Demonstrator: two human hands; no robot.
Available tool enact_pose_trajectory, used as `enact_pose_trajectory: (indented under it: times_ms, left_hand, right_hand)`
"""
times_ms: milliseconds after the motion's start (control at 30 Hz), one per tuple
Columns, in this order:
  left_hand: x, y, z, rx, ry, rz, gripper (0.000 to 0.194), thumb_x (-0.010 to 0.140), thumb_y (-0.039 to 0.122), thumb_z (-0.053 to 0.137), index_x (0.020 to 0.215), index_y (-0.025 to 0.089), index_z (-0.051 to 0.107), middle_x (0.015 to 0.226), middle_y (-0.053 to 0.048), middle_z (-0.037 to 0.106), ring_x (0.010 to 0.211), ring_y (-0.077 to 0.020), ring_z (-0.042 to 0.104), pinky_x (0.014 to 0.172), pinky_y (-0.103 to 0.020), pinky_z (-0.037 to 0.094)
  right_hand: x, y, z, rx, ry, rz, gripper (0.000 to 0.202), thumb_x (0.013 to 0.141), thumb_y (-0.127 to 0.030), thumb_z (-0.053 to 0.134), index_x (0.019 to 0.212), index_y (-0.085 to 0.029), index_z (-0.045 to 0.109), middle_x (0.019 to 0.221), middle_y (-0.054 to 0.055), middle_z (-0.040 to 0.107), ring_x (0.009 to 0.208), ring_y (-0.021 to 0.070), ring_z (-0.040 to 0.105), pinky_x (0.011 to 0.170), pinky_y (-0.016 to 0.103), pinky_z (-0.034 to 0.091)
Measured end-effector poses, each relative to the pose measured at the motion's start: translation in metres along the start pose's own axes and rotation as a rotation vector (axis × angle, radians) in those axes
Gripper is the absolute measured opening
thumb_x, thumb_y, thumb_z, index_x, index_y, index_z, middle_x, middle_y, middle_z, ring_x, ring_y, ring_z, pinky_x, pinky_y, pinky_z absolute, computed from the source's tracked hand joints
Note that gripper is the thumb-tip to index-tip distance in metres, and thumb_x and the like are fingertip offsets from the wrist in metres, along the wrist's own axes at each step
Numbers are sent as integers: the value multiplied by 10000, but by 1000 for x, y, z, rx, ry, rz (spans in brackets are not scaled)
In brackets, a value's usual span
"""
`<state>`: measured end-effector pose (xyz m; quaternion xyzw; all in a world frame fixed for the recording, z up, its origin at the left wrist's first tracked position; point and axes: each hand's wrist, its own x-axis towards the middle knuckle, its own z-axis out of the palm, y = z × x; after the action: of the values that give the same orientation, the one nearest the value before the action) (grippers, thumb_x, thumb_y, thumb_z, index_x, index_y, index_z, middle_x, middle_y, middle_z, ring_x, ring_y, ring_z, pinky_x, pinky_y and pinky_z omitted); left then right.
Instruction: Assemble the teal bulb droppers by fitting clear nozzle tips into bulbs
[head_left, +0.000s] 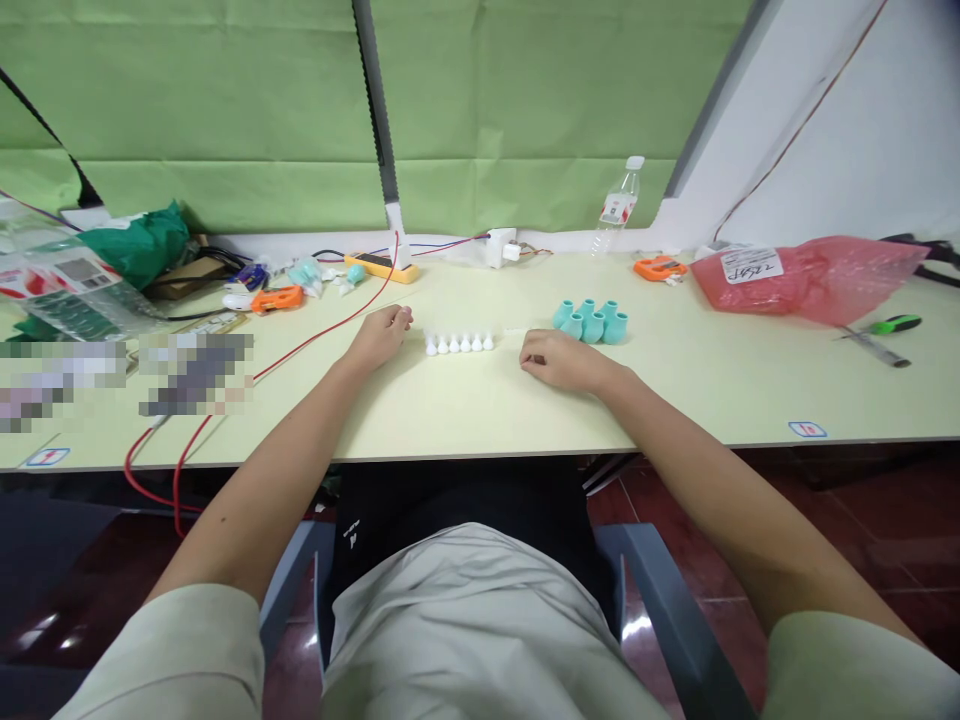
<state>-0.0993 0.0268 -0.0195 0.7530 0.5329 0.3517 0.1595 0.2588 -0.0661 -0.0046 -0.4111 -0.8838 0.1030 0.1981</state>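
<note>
On the table, between my two hands, stands a row of several small white rounded pieces (460,344) with clear stems behind them. My left hand (381,338) rests just to the left of this row, fingers curled in and nothing seen in them. To the right of the row lies my right hand (556,360), closed in a loose fist on the tabletop. Just behind the right hand is a joined cluster of turquoise tube-like cups (592,325), their round openings facing up. Neither hand is seen gripping the white pieces or the cups.
At the back stand a plastic bottle (619,208) and a yellow multimeter-like device (381,267). An orange tool (660,267), a red plastic bag (795,280) and a green-handled tool (896,325) lie right. Red cable (322,335), a large bottle (82,290) and clutter occupy the left.
</note>
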Motion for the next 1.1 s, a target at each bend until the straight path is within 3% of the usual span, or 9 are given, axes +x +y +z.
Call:
enact_pose_trajectory:
  times_ms: [200,400,533,700,767,900,1100]
  left_hand:
    - [0,1,0,11,-5,2,543,1027,589,330,966,177,678,1021,-103,749,803,-199,644,761,-307,487]
    - [-2,4,-1,30,-11,4,537,1031,573,325,968,175,679,1041,-101,756,829,-203,653,805,-309,496]
    - [-2,6,-1,45,-11,-14,527,1032,555,329,974,174,688,1033,-98,757,837,-204,658,815,-310,499]
    - [-2,5,-1,27,-7,-2,511,1031,547,344,961,176,689,1006,-88,756,822,-201,659,814,-315,493]
    - [-2,4,-1,24,-8,-4,507,1030,545,350,962,177,693,1010,-88,756,829,-204,660,816,-317,493]
    - [-2,4,-1,14,-10,-12,507,1028,541,353,969,174,699,1026,-94,757,834,-208,659,812,-319,494]
    - [-1,2,0,14,-11,-7,528,1022,561,352,974,174,708,1024,-101,758,841,-214,659,813,-322,496]
  right_hand:
    - [0,6,2,-122,67,119,142,898,-187,580,800,-201,683,935,106,671,857,249,613,795,391,470]
    - [2,-1,5,-96,79,128,116,894,-230,627,948,-167,706,965,98,691,865,230,629,796,359,479]
    - [7,-8,7,-101,38,126,157,911,-192,577,847,-174,719,950,93,705,899,227,634,829,348,469]
    - [15,2,-16,-293,106,194,200,902,-168,562,871,-159,759,979,113,708,896,241,613,775,355,441]
    - [23,12,-32,-403,140,141,240,921,-186,550,940,-146,785,1016,142,699,988,277,589,820,373,436]
    - [44,29,-49,-548,28,109,272,917,-178,543,917,-139,812,1003,164,705,1002,303,528,881,407,415]
    - [62,33,-29,-649,-130,223,255,863,-110,567,891,-144,818,964,166,742,1021,307,535,896,407,384]
